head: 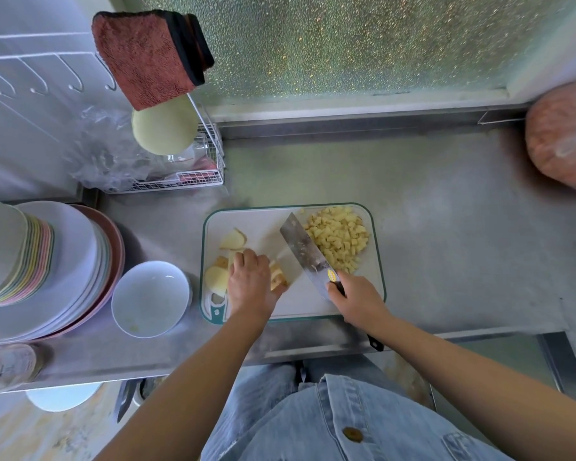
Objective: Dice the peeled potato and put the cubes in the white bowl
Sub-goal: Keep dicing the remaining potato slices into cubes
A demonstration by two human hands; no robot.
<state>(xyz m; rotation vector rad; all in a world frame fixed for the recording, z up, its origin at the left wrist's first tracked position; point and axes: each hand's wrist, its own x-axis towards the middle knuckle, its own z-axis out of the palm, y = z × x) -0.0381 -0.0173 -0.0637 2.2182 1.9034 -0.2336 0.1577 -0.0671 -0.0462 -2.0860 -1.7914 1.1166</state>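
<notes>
On the white cutting board (pixel 273 224) my left hand (pixel 251 282) holds down a stack of potato strips (pixel 278 277), fingers curled over them. My right hand (pixel 356 299) grips the handle of a cleaver (pixel 305 247); its blade slants up and left just right of the strips. A heap of potato cubes (pixel 340 239) lies on the board's far right part. Uncut potato slices (pixel 234 240) and a rounded piece (pixel 216 279) lie on the board's left side. The white bowl (pixel 150 299) stands left of the board and holds no cubes.
Stacked plates (pixel 64 271) stand left of the bowl. A wire rack (pixel 197 168) with plastic bags and a hanging red cloth (pixel 147 58) is at the back left. A pink wrapped lump (pixel 566 138) sits at the far right of the steel counter (pixel 446 211).
</notes>
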